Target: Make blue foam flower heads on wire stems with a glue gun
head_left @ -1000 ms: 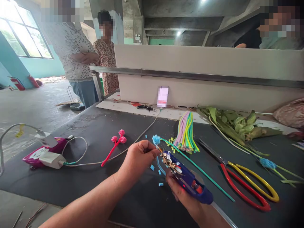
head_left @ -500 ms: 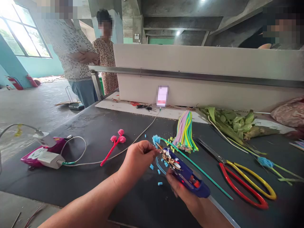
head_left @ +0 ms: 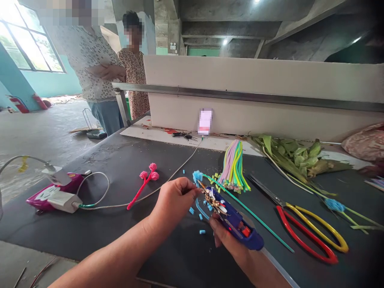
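- Tabletop [head_left: 168, 260], dark and dull, runs under both forearms and away to a pale board; small grit and light-blue offcuts [head_left: 202, 232] lie on it.
- Right hand [head_left: 226, 236] grips the hot glue gun [head_left: 235, 216] from below, its fingers wrapped round the body and mostly hidden.
- Left hand [head_left: 177, 198] has thumb and forefinger pinched together just beside the nozzle; what sits between them is too small to tell.
- Glue gun above the table, tilted with its nozzle away from the person: dark-blue body, red part inside, clear glue stick out the back, front crusted with brown, white and gold scraps.
- Chenille flower [head_left: 197, 176], light blue and fluffy, just beyond the nozzle, at the end of a thin green stem [head_left: 257, 218] slanting right; a blue strip curves below the fingers.
- Scissors [head_left: 282, 203] with one red and one yellow handle lie to the right, blades partly hard to make out.
- Pink chenille sprig [head_left: 138, 194] and magenta power strip [head_left: 42, 196] with white adapters lie to the left.
- Farther back: a lilac, yellow and green chenille bundle [head_left: 234, 166], green leaves [head_left: 300, 156], a blurred upright phone [head_left: 205, 122].
- White panel [head_left: 255, 76] crossed by a metal rail; beyond, two people standing, concrete floor [head_left: 75, 136], fire extinguishers [head_left: 19, 105], bright window [head_left: 33, 44], grey ceiling beams.
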{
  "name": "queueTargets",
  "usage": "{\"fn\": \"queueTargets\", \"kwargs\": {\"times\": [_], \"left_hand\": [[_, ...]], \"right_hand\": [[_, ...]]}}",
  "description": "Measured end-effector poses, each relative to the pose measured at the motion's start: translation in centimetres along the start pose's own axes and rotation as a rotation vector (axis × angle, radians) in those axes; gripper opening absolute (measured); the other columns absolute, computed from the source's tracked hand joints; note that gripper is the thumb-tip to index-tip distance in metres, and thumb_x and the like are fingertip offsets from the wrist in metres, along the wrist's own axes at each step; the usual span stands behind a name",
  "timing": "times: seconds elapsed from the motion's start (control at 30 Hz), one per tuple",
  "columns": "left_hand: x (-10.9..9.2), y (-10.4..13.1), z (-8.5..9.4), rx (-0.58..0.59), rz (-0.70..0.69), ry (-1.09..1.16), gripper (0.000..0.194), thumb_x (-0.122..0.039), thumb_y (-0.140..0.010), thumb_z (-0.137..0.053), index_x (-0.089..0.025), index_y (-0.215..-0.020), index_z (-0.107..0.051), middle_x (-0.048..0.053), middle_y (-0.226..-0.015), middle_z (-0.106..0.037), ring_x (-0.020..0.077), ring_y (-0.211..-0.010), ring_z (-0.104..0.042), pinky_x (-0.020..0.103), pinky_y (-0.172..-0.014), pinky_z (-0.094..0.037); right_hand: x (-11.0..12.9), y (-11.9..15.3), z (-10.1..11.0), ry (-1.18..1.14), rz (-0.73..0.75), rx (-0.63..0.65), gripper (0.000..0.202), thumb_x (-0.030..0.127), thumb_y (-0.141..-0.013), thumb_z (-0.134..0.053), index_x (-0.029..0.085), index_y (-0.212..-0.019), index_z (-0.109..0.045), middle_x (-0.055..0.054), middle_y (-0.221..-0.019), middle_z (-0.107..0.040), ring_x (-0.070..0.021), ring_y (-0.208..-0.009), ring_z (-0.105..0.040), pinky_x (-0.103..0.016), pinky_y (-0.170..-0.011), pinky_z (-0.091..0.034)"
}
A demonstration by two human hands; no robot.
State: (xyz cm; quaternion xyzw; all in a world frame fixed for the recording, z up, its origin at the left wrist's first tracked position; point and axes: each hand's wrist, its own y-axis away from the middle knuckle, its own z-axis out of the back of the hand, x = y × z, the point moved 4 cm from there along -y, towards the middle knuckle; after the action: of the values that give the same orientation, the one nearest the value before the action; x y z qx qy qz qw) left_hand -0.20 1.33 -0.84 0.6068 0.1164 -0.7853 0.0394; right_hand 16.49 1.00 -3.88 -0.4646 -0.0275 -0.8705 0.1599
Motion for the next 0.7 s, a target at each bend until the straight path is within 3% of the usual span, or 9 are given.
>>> {"fn": "queueTargets", "kwargs": {"times": [0.4,0.53,0.7], "left_hand": [[-0.3,0.0,0.4,-0.035,-0.068,-0.190,0.016,-0.023,-0.068,-0.055,-0.017,-0.054,-0.052,-0.004,-0.050,-0.046,0.0090,-0.051,-0.038,0.020,-0.048,-0.031],[-0.2,0.1,0.5,-0.040,-0.054,-0.192,0.018,-0.026,-0.069,-0.056,-0.017,-0.054,-0.052,-0.003,-0.050,-0.046,0.0091,-0.051,-0.038,0.020,-0.047,-0.031],[0.1,0.2,0.5,-0.027,-0.035,-0.138,0.017,-0.027,-0.069,-0.057,-0.017,-0.056,-0.054,-0.004,-0.051,-0.046,0.0090,-0.052,-0.039,0.020,-0.048,-0.031]], "right_hand": [[-0.1,0.1,-0.1,-0.123,0.000,-0.045,0.031,0.043,-0.074,-0.059,0.022,-0.052,-0.054,0.004,-0.036,-0.049,-0.0138,-0.038,-0.050,-0.026,-0.041,-0.039],[0.4,0.1,0.3,-0.176,0.015,-0.031,0.026,0.043,-0.072,-0.061,0.021,-0.059,-0.061,0.004,-0.041,-0.052,-0.0134,-0.041,-0.049,-0.026,-0.043,-0.040],[0.3,-0.1,0.1,-0.116,0.055,-0.020,0.029,0.042,-0.073,-0.059,0.021,-0.052,-0.057,0.004,-0.038,-0.047,-0.0125,-0.038,-0.045,-0.026,-0.041,-0.037]]}}
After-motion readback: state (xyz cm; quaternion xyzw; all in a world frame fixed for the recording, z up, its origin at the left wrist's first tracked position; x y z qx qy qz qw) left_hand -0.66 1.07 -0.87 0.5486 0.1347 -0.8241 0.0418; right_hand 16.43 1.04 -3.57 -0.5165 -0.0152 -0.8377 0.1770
